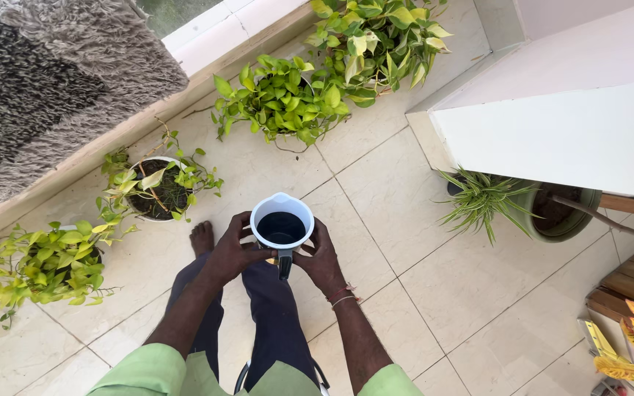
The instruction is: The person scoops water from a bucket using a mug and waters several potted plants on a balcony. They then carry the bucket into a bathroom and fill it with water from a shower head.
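A jug [282, 226] sits between the left hand [233, 253] and right hand [322, 258], above the tiled floor [405, 242]. Potted plants [159, 187] stand left and ahead of the hands; a spider plant [484, 202] stands to their right.

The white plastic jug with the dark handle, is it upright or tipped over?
Upright. The white plastic jug shows its round open mouth to the camera, held level between the left hand and right hand.
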